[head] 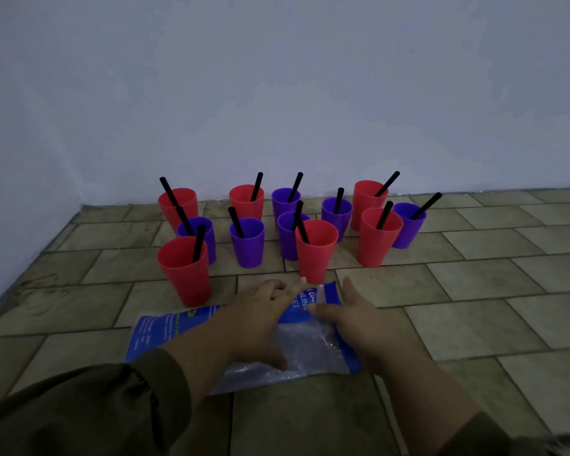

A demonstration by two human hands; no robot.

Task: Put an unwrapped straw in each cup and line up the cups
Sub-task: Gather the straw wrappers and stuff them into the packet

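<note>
Several red and purple plastic cups stand in a loose cluster on the tiled floor near the wall, each with a black straw in it. The nearest are a red cup (pixel 185 271) at the left and a red cup (pixel 316 250) in the middle, with a purple cup (pixel 247 241) between them. My left hand (pixel 260 314) and my right hand (pixel 349 319) stretch forward over a blue and clear plastic bag (pixel 165 329), fingers spread and empty. The left fingertips almost reach the base of the middle red cup.
A pale wall (pixel 277 93) rises right behind the cups. The floor (pixel 474 274) is brick-pattern tile. The flat bag lies between me and the cups. Dark sleeves cover both forearms at the bottom edge.
</note>
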